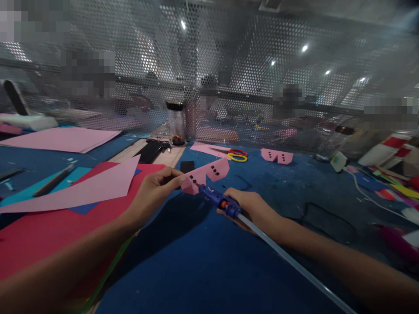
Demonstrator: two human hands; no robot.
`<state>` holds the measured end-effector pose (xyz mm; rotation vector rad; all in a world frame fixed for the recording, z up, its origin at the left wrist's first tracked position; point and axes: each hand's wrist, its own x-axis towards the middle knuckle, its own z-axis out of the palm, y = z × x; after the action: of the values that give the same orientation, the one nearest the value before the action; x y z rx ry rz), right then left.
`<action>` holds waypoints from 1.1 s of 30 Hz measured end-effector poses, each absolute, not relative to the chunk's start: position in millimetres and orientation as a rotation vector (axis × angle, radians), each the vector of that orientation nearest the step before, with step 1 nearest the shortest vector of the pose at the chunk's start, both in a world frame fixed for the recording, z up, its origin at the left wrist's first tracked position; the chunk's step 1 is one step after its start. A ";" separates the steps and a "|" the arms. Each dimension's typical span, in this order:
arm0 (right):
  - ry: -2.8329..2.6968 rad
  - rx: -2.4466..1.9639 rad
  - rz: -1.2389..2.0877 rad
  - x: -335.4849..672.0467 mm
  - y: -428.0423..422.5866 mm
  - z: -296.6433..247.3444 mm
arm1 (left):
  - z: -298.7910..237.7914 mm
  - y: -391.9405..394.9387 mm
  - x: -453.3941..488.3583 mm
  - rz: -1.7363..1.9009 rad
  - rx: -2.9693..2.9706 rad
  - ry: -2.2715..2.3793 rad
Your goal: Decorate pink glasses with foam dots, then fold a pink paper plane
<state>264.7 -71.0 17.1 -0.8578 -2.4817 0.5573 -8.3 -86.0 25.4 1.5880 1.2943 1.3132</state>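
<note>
My left hand [157,187] pinches the left end of a pink paper cutout [206,173] with small black squares on it, held up off the table. In my right hand [248,205] is a blue hot glue gun [218,199], its nozzle at the cutout's lower left part; whether it touches I cannot tell. A long clear glue stick [294,260] sticks out of the gun's back end. Just behind the cutout lies a small black piece [187,166]. A similar pink cutout with black squares [277,156] rests farther back on the right.
Red-and-yellow-handled scissors [237,155] lie on pink paper at the back. Coloured sheets [65,187] cover the left side. A lidded jar [176,124] stands by the perforated metal screen [229,78]. Cables, paper scraps and another jar [334,144] are on the right.
</note>
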 end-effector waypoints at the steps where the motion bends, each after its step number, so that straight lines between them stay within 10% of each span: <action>1: -2.484 -0.856 0.557 264.7 -70.8 16.9 | 25.3 -86.1 -8.4 1.309 1.594 1.295; 33: -2.445 -0.899 0.441 265.9 -65.5 7.3 | 26.1 -85.5 -8.3 1.299 1.578 1.326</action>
<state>265.9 -65.5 7.3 -0.8990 -2.4451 0.4408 -8.3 -85.5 26.1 1.5779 1.3265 1.2989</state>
